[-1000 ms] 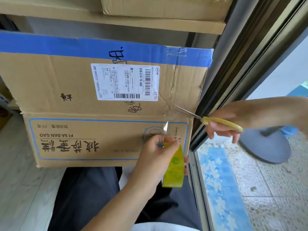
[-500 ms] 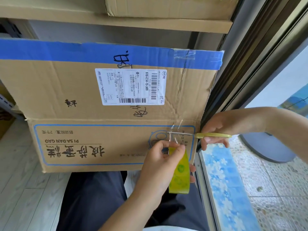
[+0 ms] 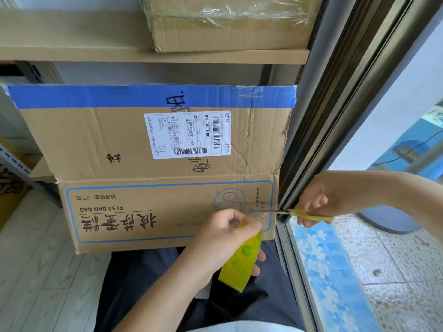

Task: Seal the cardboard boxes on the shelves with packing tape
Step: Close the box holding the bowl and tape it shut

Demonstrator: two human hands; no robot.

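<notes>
The cardboard box (image 3: 153, 168) sits on the lower shelf, its printed front face hanging out over the person's lap; a strip of clear packing tape (image 3: 257, 213) runs down its right side, over the top edge and onto the front panel. The left hand (image 3: 223, 245) is curled round the yellow tape roll (image 3: 239, 262), thumb and forefinger pinching near the free end so the strip is taut just off the box face; the right hand (image 3: 318, 200) is clamped on the yellow-handled scissors (image 3: 309, 215), whose blades reach in from the right to the tape between roll and box; whether the blades have closed through it I cannot tell.

As a judgement, this strip is laid and the cut is the step in hand; pressing the loose tail flat remains. Only this one clear strip shows on this box, beside an older blue band (image 3: 143, 97) along the far edge; the upper box (image 3: 227, 22) on the shelf board (image 3: 72, 52) above already carries glossy clear tape; other boxes lie out of view, so the remainder cannot be counted.
</notes>
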